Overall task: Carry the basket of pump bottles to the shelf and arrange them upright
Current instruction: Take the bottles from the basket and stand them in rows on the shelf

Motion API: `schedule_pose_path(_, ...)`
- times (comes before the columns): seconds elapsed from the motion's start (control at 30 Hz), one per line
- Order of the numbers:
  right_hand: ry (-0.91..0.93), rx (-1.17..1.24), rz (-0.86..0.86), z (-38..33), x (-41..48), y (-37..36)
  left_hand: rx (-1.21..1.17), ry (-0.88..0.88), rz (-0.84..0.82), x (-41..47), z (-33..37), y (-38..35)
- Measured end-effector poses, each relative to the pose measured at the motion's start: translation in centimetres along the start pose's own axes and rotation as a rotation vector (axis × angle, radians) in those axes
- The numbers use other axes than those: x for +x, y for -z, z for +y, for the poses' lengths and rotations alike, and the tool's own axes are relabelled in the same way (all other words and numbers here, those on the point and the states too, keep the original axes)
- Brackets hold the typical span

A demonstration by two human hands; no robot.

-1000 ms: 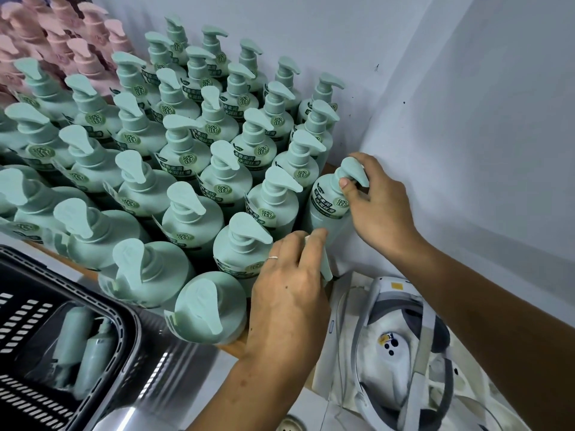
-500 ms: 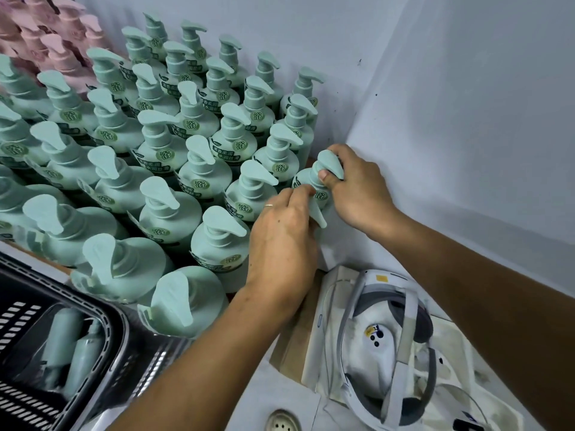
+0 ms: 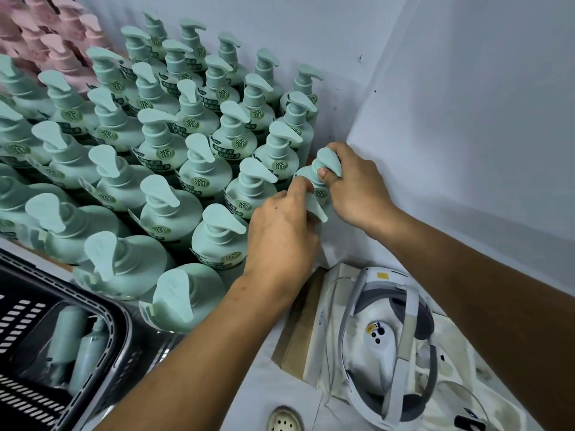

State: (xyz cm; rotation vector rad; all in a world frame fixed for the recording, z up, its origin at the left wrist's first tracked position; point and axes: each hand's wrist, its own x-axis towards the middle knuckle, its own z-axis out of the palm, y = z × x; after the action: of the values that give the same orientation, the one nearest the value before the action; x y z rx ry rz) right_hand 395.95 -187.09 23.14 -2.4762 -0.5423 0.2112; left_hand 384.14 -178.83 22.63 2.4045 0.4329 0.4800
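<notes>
Several mint-green pump bottles (image 3: 161, 157) stand upright in rows on the shelf. At the right end of the rows, by the wall corner, my right hand (image 3: 357, 188) grips the pump head of one upright bottle (image 3: 306, 177). My left hand (image 3: 280, 231) grips another green bottle just in front of it. Only that bottle's nozzle (image 3: 318, 209) shows past my fingers. The black basket (image 3: 119, 321) sits at the lower left, with two green bottles (image 3: 67, 334) lying inside it.
Pink pump bottles (image 3: 49, 35) stand at the back left. White walls (image 3: 466, 119) close off the back and right of the shelf. Below the shelf edge, a white headset (image 3: 389, 331) lies in an open box, and a round drain cover (image 3: 284, 419) is beside it.
My left hand has brought its bottle up against the one under my right hand. My right hand's fingers have wrapped further round the pump head.
</notes>
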Motion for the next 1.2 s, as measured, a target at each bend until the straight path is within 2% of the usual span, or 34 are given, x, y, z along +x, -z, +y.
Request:
schedule_pose_path(0.3, -0.022, 0.034, -0.013, -0.3, 0.0, -0.1, 0.043, 0.055, -0.051, 0.2, 0.4, 0.3)
schedule_pose_path(0.5, -0.030, 0.082, 0.020, -0.2, 0.0, -0.4, 0.134, 0.029, -0.128, 0.1, 0.3, 0.7)
schedule_pose_path(0.63, -0.109, 0.227, 0.045, -0.1, 0.3, -0.6, 0.128, 0.007, -0.151, -0.4, -0.1, 0.4)
schedule_pose_path(0.87, -0.080, 0.290, 0.039, -0.3, -0.2, -0.1, 0.000, -0.009, -0.034, -1.5, 0.4, 3.2)
schedule_pose_path(0.93, -0.044, 0.259, 0.056, -0.1, -0.8, 0.1, -0.045, -0.010, 0.071, -3.0, 0.3, 4.4)
schedule_pose_path(1.03, -0.007, 0.267, 0.172, 0.3, -2.1, -0.5, -0.105, -0.034, 0.208, -6.2, -0.2, 4.8)
schedule_pose_path(1.1, -0.021, 0.329, 0.292, 0.6, -3.3, -1.3, -0.204, 0.065, 0.198, -7.7, -0.4, 3.6)
schedule_pose_path(1.17, -0.109, 0.378, 0.365, 1.4, -4.5, -2.7, -0.341, 0.293, 0.038, -8.7, -0.2, 1.5)
schedule_pose_path(1.2, -0.176, 0.420, 0.345, 1.7, -5.0, -3.6, -0.360, 0.408, -0.059, -9.1, -0.2, 0.2)
